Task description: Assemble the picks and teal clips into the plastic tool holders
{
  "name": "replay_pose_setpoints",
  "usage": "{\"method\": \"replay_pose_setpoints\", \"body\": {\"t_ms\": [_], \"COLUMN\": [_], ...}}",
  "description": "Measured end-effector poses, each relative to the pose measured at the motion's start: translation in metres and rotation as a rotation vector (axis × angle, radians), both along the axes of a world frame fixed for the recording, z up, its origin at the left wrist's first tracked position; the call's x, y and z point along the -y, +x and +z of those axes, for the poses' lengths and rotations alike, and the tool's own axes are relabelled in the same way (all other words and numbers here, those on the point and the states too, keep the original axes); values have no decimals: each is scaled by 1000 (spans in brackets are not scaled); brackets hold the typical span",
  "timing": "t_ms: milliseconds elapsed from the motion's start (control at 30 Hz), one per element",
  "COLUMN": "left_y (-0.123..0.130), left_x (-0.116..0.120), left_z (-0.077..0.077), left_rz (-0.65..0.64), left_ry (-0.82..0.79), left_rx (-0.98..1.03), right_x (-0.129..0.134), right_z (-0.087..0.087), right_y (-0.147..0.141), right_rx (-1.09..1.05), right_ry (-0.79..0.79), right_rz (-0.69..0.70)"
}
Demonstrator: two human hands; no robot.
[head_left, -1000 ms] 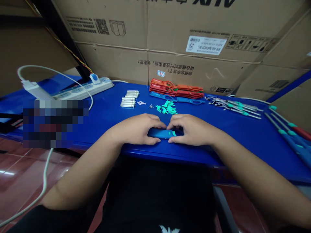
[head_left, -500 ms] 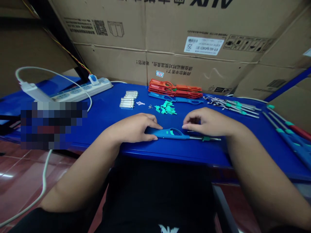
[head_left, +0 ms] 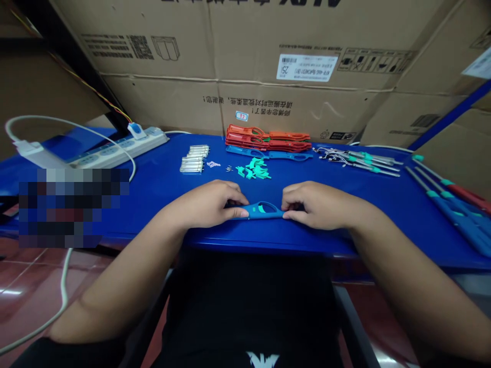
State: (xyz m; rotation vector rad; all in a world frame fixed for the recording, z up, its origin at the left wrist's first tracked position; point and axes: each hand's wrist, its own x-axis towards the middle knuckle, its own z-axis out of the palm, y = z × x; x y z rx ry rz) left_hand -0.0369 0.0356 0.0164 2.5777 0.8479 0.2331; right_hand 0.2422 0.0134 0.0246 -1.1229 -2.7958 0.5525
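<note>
A blue long-necked lighter (head_left: 255,209) with a green trigger lies near the table's front edge. My left hand (head_left: 217,204) grips its rear end between thumb and fingers. At the other end, my right hand (head_left: 309,204) pinches the lighter where the handle meets the metal tube; the tube itself is hidden behind that hand. Beyond the hands sit green trigger pieces (head_left: 257,168), several clear fuel tanks (head_left: 194,159), small pale pink parts (head_left: 214,164) and tiny dark springs or screws (head_left: 229,168).
Red and orange handle shells (head_left: 268,138) lie above blue ones (head_left: 249,152) against a cardboard box (head_left: 164,102). Metal tubes with wires (head_left: 360,161) are at the back right, and assembled lighters (head_left: 456,204) at the right edge. A white power strip (head_left: 115,151) stands left.
My right hand has moved from above the tube onto the front of the handle and closed on it. My left hand keeps its hold. The view has shifted slightly right.
</note>
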Motion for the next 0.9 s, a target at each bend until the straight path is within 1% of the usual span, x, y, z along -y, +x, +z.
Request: {"method": "replay_pose_setpoints", "body": {"t_ms": [133,267,400,467,567,667,767,900], "left_y": [3,4,4,4,2,-3,-9,-15], "left_x": [4,12,19,19,17,18,23,30], "left_z": [-3,-3,-4,-5,-7,-9,-12,-15], "left_rz": [11,14,41,31,12,10,41,58], "left_ry": [49,110,147,142,114,98,118,170], "left_rx": [-9,-40,-53,-41,-4,18,42,94], "right_x": [-1,-4,-7,-7,-7,-8,-10,-4], "right_z": [-2,-4,-4,-3,-3,-2,0,3], "right_y": [4,-5,-23,-31,-37,-37,-33,-31], "right_rx": [-45,-133,-50,8,87,87,87,57], "right_ry": [-43,-50,-47,-35,35,4,-39,46], "right_rz": [-10,-45,-18,-47,-84,-104,-99,-26]}}
